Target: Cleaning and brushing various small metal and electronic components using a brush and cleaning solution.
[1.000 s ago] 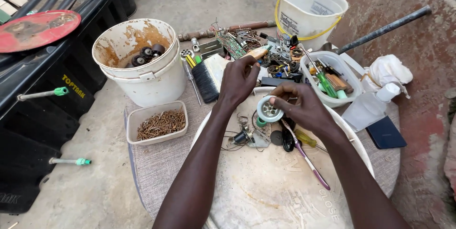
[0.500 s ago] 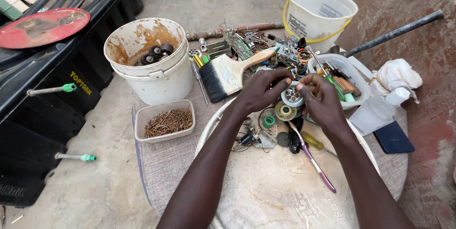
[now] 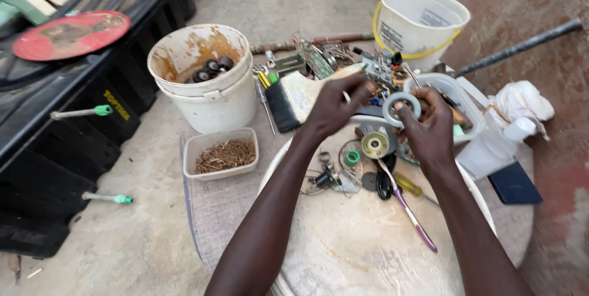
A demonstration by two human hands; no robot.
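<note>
My right hand (image 3: 431,125) holds up a white roll of tape (image 3: 401,107) above a round pale tabletop (image 3: 362,241). My left hand (image 3: 334,106) is raised beside it, fingers pinched near the roll's edge; what it grips I cannot tell. Below the hands lie a yellowish spool (image 3: 375,144), a small green ring (image 3: 351,158), a black cable part (image 3: 384,182), a purple-handled tool (image 3: 412,215) and a yellow screwdriver (image 3: 407,184).
A stained white bucket (image 3: 208,96) with dark round parts stands left, and a tray of brown screws (image 3: 222,155) sits before it. Behind are a paintbrush (image 3: 294,96), circuit boards, a white tub (image 3: 451,96) and a yellow-handled bucket (image 3: 417,23). A black case (image 3: 73,106) fills the left.
Both hands have lifted from the tabletop, carrying the white tape roll up and away from the spool, which stays on the table.
</note>
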